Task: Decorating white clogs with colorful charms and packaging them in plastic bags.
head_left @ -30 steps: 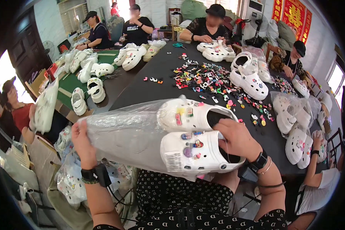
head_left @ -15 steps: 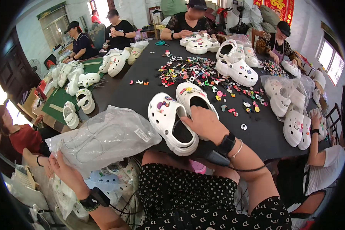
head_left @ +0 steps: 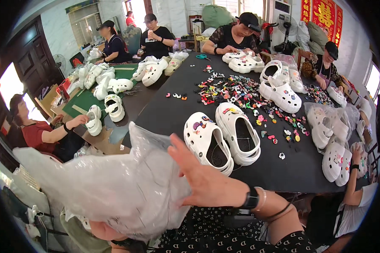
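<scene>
Right hand [head_left: 207, 181]'s splayed by the plastic bag [head_left: 114, 181]'s 3 o'clock edge; left hand [head_left: 103, 232]'s mostly hidden — can't tell its grip. White clogs [head_left: 200, 137] sit at the right's 1 o'clock — careless bag swing might knock 'em.

Right fingers [head_left: 185, 157] off clogs [head_left: 201, 136] — now by bag [head_left: 126, 181].
</scene>
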`<state>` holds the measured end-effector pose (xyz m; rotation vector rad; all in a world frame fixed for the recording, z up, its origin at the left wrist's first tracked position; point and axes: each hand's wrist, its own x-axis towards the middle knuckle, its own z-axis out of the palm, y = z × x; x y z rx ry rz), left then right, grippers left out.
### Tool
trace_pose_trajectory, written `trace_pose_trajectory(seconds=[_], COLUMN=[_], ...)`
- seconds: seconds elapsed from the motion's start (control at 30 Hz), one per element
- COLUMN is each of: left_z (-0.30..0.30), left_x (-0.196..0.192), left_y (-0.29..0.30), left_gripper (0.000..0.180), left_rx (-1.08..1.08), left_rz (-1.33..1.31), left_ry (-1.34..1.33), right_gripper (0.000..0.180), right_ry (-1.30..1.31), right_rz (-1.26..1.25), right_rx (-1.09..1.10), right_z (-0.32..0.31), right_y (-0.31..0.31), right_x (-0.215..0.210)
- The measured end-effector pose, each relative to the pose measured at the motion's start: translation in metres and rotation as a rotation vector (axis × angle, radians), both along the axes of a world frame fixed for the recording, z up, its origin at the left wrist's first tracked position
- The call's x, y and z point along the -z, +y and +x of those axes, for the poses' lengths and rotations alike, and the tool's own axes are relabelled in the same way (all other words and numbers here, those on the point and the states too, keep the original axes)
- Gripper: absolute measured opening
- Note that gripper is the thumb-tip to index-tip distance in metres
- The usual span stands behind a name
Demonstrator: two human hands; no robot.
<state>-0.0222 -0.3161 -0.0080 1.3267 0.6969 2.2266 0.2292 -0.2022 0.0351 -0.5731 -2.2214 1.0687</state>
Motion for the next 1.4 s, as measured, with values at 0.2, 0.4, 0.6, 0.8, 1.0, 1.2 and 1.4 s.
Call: trace_pose_trajectory(seconds=[0.2, 0.4, 0.6, 0.8, 1.0, 1.2, 1.4], left_z=[0.022, 0.036, 0.083, 0.095, 0.056, 0.068, 0.092], left_x=[-0.034, 0.016, 0.073, 0.042, 0.069, 0.051, 0.072], left_y=[0.020, 0.051, 0.044, 0.050, 0.062, 0.075, 0.094], left_gripper=[0.040, 0.020, 0.047, 0.054, 0.052, 0.030, 0.030], left_rx=[-0.151, -0.201, 0.396, 0.785, 0.586, 0.084, -0.050], left_rz=[-0.275, -0.392, -0.438, -0.717, -0.859, -0.774, -0.533], left_ry=[-0.134, 0.353, 0.324, -0.838, -0.013, 0.821, 1.252], right_gripper=[0.055, 0.038, 0.047, 0.060, 0.062, 0.044, 0.032], right_ry=[-0.082, 0.813, 0.437, 0.142, 0.307, 0.310, 0.589], right_rz=[-0.222, -0.555, 0.485, 0.557, 0.463, 0.191, 0.200], right_rx=[-0.259, 0.074, 0.301, 0.202, 0.065, 0.153, 0.370], right_z=[-0.012, 0.010, 0.009, 0.000, 0.007, 0.048, 0.118], right_y=[-0.001, -0.007, 0.008, 0.004, -0.032, -0.066, -0.119], right_x=[0.022, 0.017, 0.045, 0.039, 0.063, 0.039, 0.077])
